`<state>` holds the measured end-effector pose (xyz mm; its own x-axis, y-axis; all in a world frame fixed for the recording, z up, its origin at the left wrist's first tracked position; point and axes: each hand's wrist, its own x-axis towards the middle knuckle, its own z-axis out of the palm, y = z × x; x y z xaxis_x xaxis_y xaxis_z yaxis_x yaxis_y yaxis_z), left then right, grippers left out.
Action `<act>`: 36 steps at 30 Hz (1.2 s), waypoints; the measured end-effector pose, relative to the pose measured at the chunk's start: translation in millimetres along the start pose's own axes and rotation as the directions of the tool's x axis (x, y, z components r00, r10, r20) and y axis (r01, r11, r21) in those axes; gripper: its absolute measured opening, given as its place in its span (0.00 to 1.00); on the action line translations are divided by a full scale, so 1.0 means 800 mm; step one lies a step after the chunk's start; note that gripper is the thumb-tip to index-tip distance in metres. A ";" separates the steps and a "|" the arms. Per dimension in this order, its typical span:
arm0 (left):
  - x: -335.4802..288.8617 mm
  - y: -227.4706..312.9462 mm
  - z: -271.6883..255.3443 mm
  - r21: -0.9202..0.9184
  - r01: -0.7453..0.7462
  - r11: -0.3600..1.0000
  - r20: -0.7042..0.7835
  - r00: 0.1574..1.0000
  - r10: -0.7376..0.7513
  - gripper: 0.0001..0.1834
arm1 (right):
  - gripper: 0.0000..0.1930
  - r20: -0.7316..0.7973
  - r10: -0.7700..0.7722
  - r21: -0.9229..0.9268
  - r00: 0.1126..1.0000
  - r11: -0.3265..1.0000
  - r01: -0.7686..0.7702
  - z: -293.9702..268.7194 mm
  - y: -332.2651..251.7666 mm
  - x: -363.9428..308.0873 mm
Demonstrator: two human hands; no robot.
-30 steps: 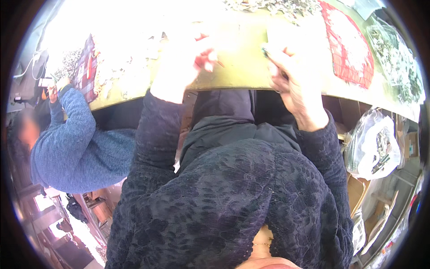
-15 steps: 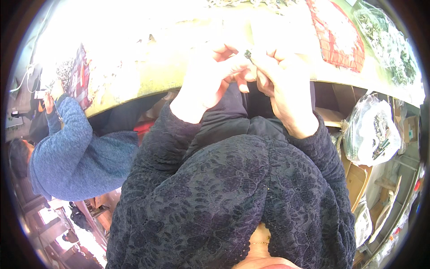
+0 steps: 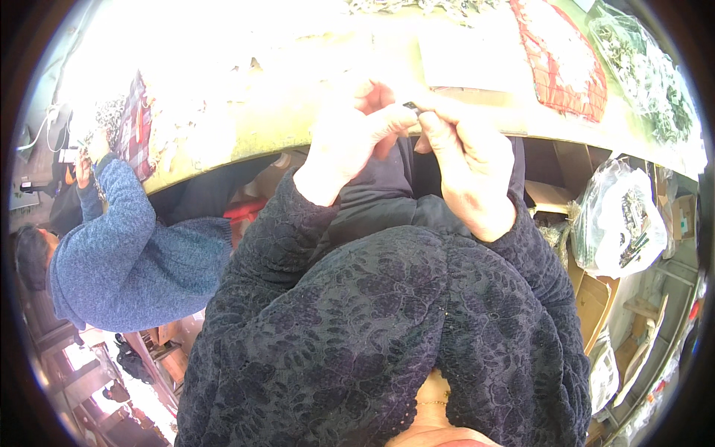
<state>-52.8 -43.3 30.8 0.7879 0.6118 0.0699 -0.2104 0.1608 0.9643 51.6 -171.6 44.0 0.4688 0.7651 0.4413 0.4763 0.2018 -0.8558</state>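
Both of my hands meet in front of my lap, close to the table's near edge. A tiny dark part sits between the fingertips, mostly covered and too small to name. My left hand is closed, its thumb pressing toward the part from the left with the fingers curled behind. From the right, my right hand pinches at the same part with thumb and forefinger. Strong glare washes out much of both hands and the tabletop beyond them.
The yellowish table curves across the front. On its right lie a red cloth-like bundle with pale bits and a clear bag of small greenish parts. Another filled plastic bag hangs below. A co-worker in a blue sweater sits at left.
Both hands have come slightly lower and nearer to me. The fingers have closed further over the small part, which showed greenish and more plainly before.
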 end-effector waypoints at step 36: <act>-0.008 0.010 0.010 -0.449 0.234 0.862 0.144 0.971 -0.188 0.08 | 0.12 0.123 0.437 0.338 0.891 0.826 -0.452 0.000 0.015 0.011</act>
<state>-54.8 -52.2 40.3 0.8886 0.4523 -0.0766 -0.2572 0.6295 0.7332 61.4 -162.5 37.2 0.5340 0.8454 -0.0139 -0.0701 0.0279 -0.9972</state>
